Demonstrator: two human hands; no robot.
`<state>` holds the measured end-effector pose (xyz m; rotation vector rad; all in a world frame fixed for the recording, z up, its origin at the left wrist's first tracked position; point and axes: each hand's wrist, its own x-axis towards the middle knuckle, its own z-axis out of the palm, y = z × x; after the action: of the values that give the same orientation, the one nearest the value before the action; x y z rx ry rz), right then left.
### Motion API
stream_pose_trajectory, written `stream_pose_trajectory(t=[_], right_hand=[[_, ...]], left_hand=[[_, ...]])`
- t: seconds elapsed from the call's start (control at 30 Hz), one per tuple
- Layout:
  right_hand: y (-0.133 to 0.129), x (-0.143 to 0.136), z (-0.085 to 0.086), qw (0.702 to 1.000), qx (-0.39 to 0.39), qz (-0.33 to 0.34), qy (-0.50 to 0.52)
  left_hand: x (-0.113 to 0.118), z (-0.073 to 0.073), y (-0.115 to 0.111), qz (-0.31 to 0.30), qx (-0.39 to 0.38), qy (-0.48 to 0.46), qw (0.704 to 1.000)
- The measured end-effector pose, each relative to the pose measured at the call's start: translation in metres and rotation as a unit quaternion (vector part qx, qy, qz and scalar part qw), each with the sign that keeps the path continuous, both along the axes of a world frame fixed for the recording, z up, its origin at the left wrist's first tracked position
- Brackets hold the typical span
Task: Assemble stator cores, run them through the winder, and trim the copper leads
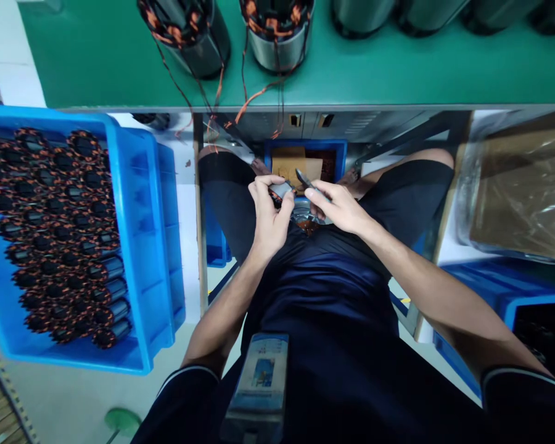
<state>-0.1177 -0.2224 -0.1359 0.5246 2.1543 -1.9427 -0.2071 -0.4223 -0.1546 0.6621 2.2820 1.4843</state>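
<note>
In the head view my left hand (269,219) is closed around a small motor stator (283,190) with a grey metal body and dark, copper-wound ends. Close to its right, my right hand (340,206) grips a dark hand tool (304,179) with a narrow pointed tip. I cannot make out its exact kind. The tip points up and left, beside the stator; whether they touch is unclear. Both hands are above my lap. Just under them sits a shiny container (304,214) with copper-coloured bits, partly hidden by my fingers.
A blue crate (136,246) packed with stacked stators stands at left. Larger wound stators (280,52) with hanging wires and several dark cylinders (363,15) line the green worktop (351,80). A plastic-wrapped cardboard box (527,191) is at right; another blue bin (345,157) lies beneath the bench.
</note>
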Motion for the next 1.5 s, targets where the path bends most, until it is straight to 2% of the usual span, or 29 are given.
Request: stream_pose_trajectory(t=[0.07,0.17,0.23,0.27,0.3,0.37,0.4,0.47,0.5,0.57,0.67,0.83,1.07,1.2,1.3,1.5], right_hand=[[-0.003,0.003,0.011,0.999,-0.026,-0.017,0.006],[-0.009,0.009,0.034,0.995,-0.095,-0.007,0.025],[-0.009,0.014,0.049,0.99,-0.133,0.007,0.055],[-0.009,0.016,0.056,0.988,-0.136,0.009,0.076],[-0.007,0.019,0.063,0.987,-0.126,0.01,0.1],[-0.003,0.023,0.074,0.984,-0.081,0.017,0.158],[-0.001,0.025,0.079,0.979,-0.064,0.028,0.19],[0.003,0.028,0.088,0.964,-0.037,0.06,0.257],[0.004,0.03,0.092,0.956,-0.018,0.073,0.282],[0.006,0.034,0.1,0.949,0.031,0.094,0.3],[0.011,0.042,0.108,0.946,0.093,0.119,0.286],[0.015,0.049,0.112,0.933,0.14,0.131,0.304],[0.005,0.063,0.131,0.951,0.193,0.097,0.223],[0.001,0.072,0.136,0.95,0.248,0.076,0.176],[-0.002,0.076,0.135,0.945,0.265,0.062,0.178],[-0.006,0.075,0.136,0.943,0.258,0.051,0.204]], left_hand=[[0.001,0.013,-0.002,-0.017,0.032,0.077,0.996],[0.001,0.033,-0.007,-0.084,0.069,0.21,0.972],[0.001,0.047,-0.011,-0.102,0.098,0.231,0.963],[0.001,0.054,-0.013,-0.096,0.124,0.21,0.965],[0.003,0.063,-0.015,-0.09,0.156,0.163,0.97],[0.007,0.081,-0.019,-0.097,0.211,-0.022,0.972],[0.01,0.09,-0.021,-0.105,0.225,-0.145,0.958],[0.018,0.106,-0.023,-0.115,0.226,-0.365,0.896],[0.022,0.113,-0.022,-0.107,0.225,-0.435,0.865],[0.029,0.124,-0.02,-0.087,0.242,-0.49,0.833],[0.036,0.135,-0.015,-0.074,0.281,-0.498,0.817],[0.042,0.143,-0.01,-0.05,0.282,-0.501,0.817],[0.045,0.134,-0.009,0.024,0.277,-0.429,0.859],[0.046,0.133,-0.008,0.025,0.275,-0.379,0.883],[0.046,0.134,-0.009,0.014,0.251,-0.356,0.9],[0.046,0.132,-0.008,-0.014,0.257,-0.347,0.902]])
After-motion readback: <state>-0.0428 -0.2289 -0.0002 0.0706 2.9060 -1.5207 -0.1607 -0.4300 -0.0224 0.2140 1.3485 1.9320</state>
